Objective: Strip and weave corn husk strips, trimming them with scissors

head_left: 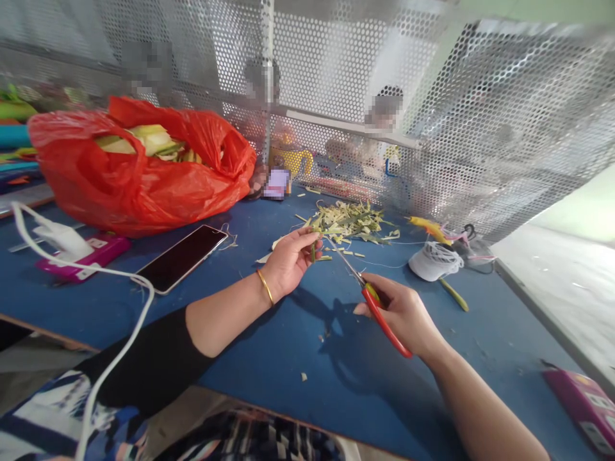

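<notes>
Left hand (291, 259): thumb and fingertips pinched together on a small green piece (313, 253); the close grip probably keeps it steady beside the blades.
Right hand (403, 314): fingers wrapped round the red-handled scissors (388, 326), blades angled towards the left fingertips, an angle that seems to suit close trimming. How far the blades are parted cannot be told.
Cut scraps (353, 221): a loose green and pale heap just beyond the left fingertips, perhaps left there to be within easy reach.
Red plastic bag (158, 198): beyond and to the left of the left fingers, its mouth gaping, with pale yellow-green pieces (151, 137) showing inside; whatever lies deeper is hidden.
Phone (180, 259): flat, dark screen up, left of the left fingers.
White bundle (432, 260): beyond the right fingers and to their right, perhaps coiled cord.
</notes>
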A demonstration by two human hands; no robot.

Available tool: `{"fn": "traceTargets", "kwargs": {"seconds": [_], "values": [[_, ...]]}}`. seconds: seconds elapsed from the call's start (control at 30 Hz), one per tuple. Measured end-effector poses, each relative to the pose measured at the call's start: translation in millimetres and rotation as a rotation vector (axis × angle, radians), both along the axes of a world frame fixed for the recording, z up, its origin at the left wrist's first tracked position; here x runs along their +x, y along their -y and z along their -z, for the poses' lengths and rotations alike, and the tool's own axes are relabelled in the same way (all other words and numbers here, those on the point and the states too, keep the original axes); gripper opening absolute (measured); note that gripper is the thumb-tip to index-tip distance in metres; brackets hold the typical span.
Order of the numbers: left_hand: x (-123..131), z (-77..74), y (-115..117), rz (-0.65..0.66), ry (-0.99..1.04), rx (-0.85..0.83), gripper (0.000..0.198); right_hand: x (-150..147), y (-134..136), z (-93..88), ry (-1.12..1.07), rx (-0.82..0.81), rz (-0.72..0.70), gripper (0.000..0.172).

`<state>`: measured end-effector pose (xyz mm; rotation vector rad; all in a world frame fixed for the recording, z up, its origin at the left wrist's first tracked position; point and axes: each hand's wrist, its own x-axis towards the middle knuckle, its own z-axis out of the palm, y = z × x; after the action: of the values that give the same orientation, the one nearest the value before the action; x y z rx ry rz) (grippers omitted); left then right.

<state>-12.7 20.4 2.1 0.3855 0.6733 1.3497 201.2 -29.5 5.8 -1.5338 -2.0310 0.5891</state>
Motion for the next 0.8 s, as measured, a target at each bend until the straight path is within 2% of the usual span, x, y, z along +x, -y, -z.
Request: {"fn": "traceTargets", "kwargs": {"seconds": [0.4, 0.8], "values": [[2.9, 9.4, 0.7, 0.073, -0.081, 0.073, 0.012, 0.0, -0.1, 1.0, -0.042, 0.055, 0.008, 0.07], [3.1, 5.9, 2.3, 0.071, -0.09, 0.065, 0.009, -1.0, 2.1, -3.2, -0.03, 0.043, -0.015, 0.067]]}}
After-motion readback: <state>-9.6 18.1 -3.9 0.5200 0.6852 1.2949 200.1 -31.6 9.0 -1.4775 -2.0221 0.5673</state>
